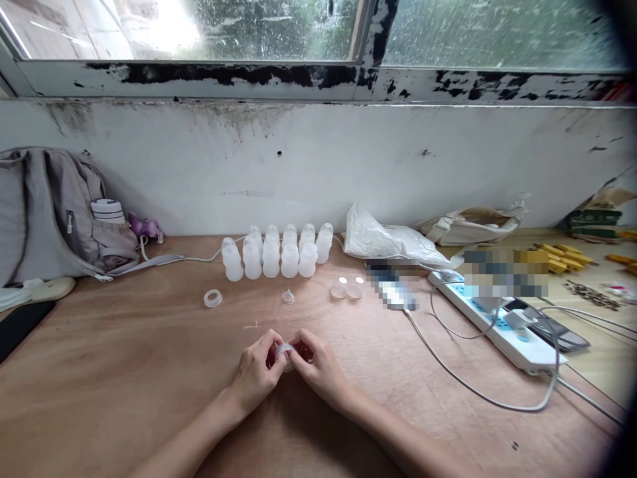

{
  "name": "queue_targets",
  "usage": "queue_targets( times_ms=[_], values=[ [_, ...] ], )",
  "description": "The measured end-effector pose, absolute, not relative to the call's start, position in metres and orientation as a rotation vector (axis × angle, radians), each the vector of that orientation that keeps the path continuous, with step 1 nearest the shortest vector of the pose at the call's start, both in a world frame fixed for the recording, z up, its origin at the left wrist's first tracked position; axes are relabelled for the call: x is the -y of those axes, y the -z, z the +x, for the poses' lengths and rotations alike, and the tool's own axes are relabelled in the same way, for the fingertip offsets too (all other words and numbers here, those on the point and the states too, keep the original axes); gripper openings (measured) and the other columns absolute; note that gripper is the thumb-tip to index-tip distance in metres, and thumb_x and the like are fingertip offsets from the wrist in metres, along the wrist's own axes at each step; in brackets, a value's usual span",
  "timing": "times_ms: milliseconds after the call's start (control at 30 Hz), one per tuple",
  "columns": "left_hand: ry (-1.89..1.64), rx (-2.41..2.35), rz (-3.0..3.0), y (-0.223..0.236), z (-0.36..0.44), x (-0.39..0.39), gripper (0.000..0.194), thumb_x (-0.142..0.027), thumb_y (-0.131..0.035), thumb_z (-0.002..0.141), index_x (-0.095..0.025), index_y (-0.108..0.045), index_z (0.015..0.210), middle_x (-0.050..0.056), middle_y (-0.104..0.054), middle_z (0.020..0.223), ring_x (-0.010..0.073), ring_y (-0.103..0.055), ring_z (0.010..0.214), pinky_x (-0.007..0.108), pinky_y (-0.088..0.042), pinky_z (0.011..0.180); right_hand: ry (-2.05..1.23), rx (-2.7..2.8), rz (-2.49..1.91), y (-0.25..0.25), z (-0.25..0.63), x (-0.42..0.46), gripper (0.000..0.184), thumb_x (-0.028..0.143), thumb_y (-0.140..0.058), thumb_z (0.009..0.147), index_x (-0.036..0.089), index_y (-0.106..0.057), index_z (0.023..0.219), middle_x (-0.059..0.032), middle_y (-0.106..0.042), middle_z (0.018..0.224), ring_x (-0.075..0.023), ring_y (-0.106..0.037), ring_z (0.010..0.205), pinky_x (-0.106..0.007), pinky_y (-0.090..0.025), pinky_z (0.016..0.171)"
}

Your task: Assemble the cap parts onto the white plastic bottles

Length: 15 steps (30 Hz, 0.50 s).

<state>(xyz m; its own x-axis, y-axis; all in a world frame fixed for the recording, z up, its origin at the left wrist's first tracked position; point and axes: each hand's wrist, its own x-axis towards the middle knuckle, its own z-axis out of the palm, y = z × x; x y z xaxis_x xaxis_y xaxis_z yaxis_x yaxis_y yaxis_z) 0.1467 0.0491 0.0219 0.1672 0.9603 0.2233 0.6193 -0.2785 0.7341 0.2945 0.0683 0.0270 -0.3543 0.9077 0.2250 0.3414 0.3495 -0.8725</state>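
In the middle of the table my left hand (259, 362) and my right hand (317, 365) meet, both closed on one small translucent round part, perhaps a bottle collar (284, 348). Fingers cover much of it. Just beyond lies a clear silicone bottle nipple (287, 297), tip up. To its left rests a loose translucent ring (212, 299). Two clear domed caps (346, 288) sit side by side to the right. Behind these stand several frosted baby bottles (271, 256) in two rows. Most are topped with clear caps; two in the front row, at the right, have open necks.
A grey backpack (44, 206) stands at the left, near a black phone-like slab (22, 325). Along the wall are a white plastic bag (378, 236) and a beige bag (472, 224). A power strip (497, 325) with trailing cables (478, 388) lies on the right.
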Motion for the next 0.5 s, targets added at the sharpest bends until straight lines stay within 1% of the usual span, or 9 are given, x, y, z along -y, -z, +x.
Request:
queue_targets(
  times_ms=[100,167,233,300,367,433,500],
  values=[
    [-1.000,-1.483,1.897,-0.0215,0.1464,-0.0497,0.004,-0.022,-0.043,0.078,-0.020,-0.046,0.081,-0.002,-0.055,0.070,0.0112,-0.053,0.059,0.021,-0.041,0.058,-1.058,1.790,-1.088,-0.0256,0.2934,-0.0687,0.005,0.021,-0.049,0.078,0.017,-0.053,0.079,0.0001,-0.057,0.070,-0.0093,-0.050,0.056,-0.021,-0.041,0.051],
    [-1.034,-1.468,1.822,-0.0218,0.1464,-0.0506,0.006,-0.024,-0.041,0.080,-0.020,-0.044,0.084,-0.002,-0.057,0.073,0.0111,-0.056,0.061,0.021,-0.043,0.058,-1.201,1.715,-1.092,-0.0235,0.2928,-0.0688,0.011,0.027,-0.048,0.080,0.018,-0.050,0.085,0.0005,-0.057,0.069,-0.0094,-0.052,0.052,-0.020,-0.042,0.047],
    [-1.042,-1.461,1.775,-0.0224,0.1466,-0.0513,0.007,-0.025,-0.041,0.081,-0.021,-0.042,0.085,-0.002,-0.057,0.073,0.0113,-0.058,0.061,0.021,-0.044,0.057,-1.291,1.667,-1.092,-0.0213,0.2925,-0.0689,0.013,0.031,-0.047,0.081,0.018,-0.048,0.085,0.0013,-0.056,0.066,-0.0095,-0.052,0.049,-0.020,-0.042,0.044],
    [-1.028,-1.463,1.778,-0.0233,0.1467,-0.0513,0.008,-0.025,-0.043,0.080,-0.021,-0.041,0.087,-0.002,-0.058,0.071,0.0117,-0.059,0.060,0.021,-0.044,0.057,-1.259,1.671,-1.090,-0.0208,0.2926,-0.0691,0.013,0.031,-0.046,0.082,0.018,-0.049,0.083,0.0006,-0.057,0.067,-0.0100,-0.054,0.053,-0.021,-0.044,0.048],
    [-0.987,-1.478,1.825,-0.0240,0.1467,-0.0503,0.010,-0.026,-0.043,0.081,-0.022,-0.041,0.090,-0.003,-0.059,0.070,0.0118,-0.059,0.058,0.022,-0.044,0.057,-1.164,1.715,-1.091,-0.0222,0.2933,-0.0691,0.012,0.028,-0.045,0.083,0.018,-0.052,0.085,-0.0007,-0.057,0.074,-0.0106,-0.054,0.060,-0.021,-0.044,0.053],
    [-0.936,-1.513,1.922,-0.0238,0.1464,-0.0490,0.009,-0.027,-0.042,0.081,-0.022,-0.043,0.089,-0.003,-0.060,0.071,0.0119,-0.059,0.058,0.022,-0.044,0.057,-1.065,1.782,-1.099,-0.0250,0.2947,-0.0692,0.011,0.024,-0.046,0.082,0.019,-0.055,0.086,-0.0008,-0.056,0.076,-0.0109,-0.052,0.064,-0.021,-0.043,0.056],
    [-0.916,-1.561,2.070,-0.0224,0.1457,-0.0482,0.008,-0.026,-0.042,0.081,-0.022,-0.046,0.086,-0.001,-0.060,0.075,0.0136,-0.058,0.063,0.024,-0.043,0.060,-0.977,1.848,-1.095,-0.0276,0.2963,-0.0693,0.011,0.019,-0.047,0.080,0.019,-0.057,0.086,-0.0007,-0.054,0.077,-0.0106,-0.050,0.065,-0.021,-0.043,0.057]
  ],
)
